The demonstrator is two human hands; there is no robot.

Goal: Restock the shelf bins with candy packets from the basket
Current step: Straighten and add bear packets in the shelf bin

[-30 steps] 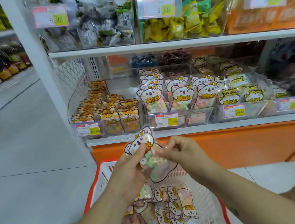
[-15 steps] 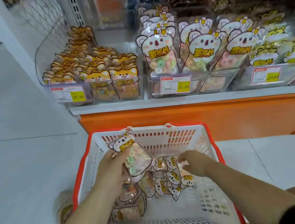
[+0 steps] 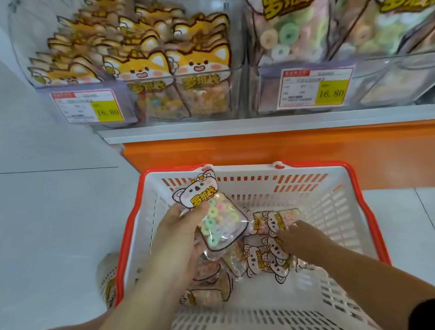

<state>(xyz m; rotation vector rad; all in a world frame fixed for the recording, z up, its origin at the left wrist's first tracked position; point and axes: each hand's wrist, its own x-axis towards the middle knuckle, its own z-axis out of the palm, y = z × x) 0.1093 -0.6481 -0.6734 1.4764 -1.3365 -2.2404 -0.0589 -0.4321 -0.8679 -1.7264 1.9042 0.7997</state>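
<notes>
A white basket with a red rim (image 3: 344,196) stands on the floor below the shelf. My left hand (image 3: 180,235) grips a koala candy packet (image 3: 215,217) of pastel rings, held tilted above the basket. Several more koala packets (image 3: 268,259) lie in a heap on the basket's bottom. My right hand (image 3: 300,239) reaches down onto that heap, its fingertips touching a packet; whether it grips one I cannot tell. On the shelf, a clear koala bin (image 3: 387,83) stands at the right, holding matching packets.
A clear bin of orange fox packets (image 3: 177,63) stands at the left on the white shelf edge (image 3: 260,126). An orange base panel (image 3: 262,148) runs behind the basket. Another packet (image 3: 107,280) lies on the pale tiled floor left of the basket.
My view dropped from the shelf to the basket. Both hands came down from in front of the shelf; my right hand let go of the held packet and reached into the heap.
</notes>
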